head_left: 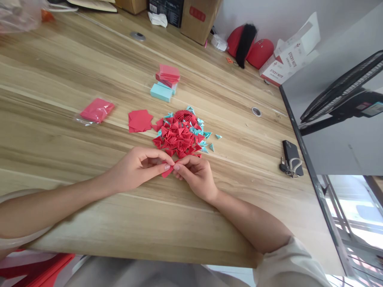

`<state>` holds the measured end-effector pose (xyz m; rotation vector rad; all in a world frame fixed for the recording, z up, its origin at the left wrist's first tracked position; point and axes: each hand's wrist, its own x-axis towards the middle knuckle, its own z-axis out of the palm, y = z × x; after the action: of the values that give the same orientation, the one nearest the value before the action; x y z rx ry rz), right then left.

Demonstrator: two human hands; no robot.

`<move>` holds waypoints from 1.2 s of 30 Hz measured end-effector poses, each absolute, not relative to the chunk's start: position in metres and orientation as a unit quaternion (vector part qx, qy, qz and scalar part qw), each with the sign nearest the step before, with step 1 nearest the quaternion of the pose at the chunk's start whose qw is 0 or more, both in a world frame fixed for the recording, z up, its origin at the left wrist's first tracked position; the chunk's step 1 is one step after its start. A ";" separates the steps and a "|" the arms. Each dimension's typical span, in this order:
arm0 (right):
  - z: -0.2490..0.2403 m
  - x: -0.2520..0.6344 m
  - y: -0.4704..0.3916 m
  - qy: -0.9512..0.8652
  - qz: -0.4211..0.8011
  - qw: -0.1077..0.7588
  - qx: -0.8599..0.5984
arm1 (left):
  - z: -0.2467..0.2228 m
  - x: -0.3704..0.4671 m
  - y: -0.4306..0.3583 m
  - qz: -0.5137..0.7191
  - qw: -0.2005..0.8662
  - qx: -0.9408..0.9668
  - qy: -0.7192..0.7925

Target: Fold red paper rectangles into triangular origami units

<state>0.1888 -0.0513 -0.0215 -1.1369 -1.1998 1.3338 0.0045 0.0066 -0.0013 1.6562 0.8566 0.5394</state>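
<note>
My left hand (pixel 140 167) and right hand (pixel 194 173) pinch a small red paper (pixel 167 171) between their fingertips, just in front of the pile of folded red pieces (pixel 179 137). Loose red sheets (pixel 139 120) lie beside the pile, on my left, on the wooden table (pixel 143 223).

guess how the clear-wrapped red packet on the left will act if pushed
The red packet will likely slide rather than roll, since it lies flat. Its glossy clear wrap may make it slippery, and the loose edge would probably crumple.
</note>
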 end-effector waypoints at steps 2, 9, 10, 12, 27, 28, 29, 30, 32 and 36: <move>-0.021 0.189 -0.052 -0.488 0.539 0.498 -0.473 | -0.001 0.005 0.007 0.236 0.566 0.696 0.374; -0.023 0.186 -0.053 -0.515 0.508 0.525 -0.448 | 0.002 0.007 0.007 0.239 0.574 0.672 0.402; -0.023 0.186 -0.053 -0.518 0.508 0.530 -0.439 | 0.003 0.007 0.007 0.240 0.572 0.670 0.407; -0.024 0.186 -0.053 -0.527 0.511 0.533 -0.421 | 0.006 0.007 0.006 0.243 0.567 0.669 0.415; -0.029 0.189 -0.052 -0.602 0.449 0.508 -0.422 | -0.003 0.004 0.005 0.254 0.590 0.666 0.379; -0.029 0.189 -0.052 -0.599 0.451 0.509 -0.423 | -0.004 0.004 0.005 0.257 0.592 0.666 0.376; -0.029 0.189 -0.053 -0.597 0.452 0.508 -0.426 | -0.003 0.004 0.005 0.259 0.593 0.664 0.375; -0.029 0.189 -0.053 -0.596 0.454 0.503 -0.432 | -0.003 0.004 0.005 0.259 0.596 0.662 0.374; -0.029 0.189 -0.053 -0.592 0.459 0.491 -0.444 | -0.001 0.004 0.004 0.254 0.600 0.659 0.376; -0.027 0.188 -0.054 -0.590 0.467 0.478 -0.453 | -0.001 0.004 0.004 0.248 0.607 0.657 0.373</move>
<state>0.1885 -0.0539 -0.0272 -1.1063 -1.4397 1.1405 0.0044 0.0044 -0.0013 1.5181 0.8624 0.5728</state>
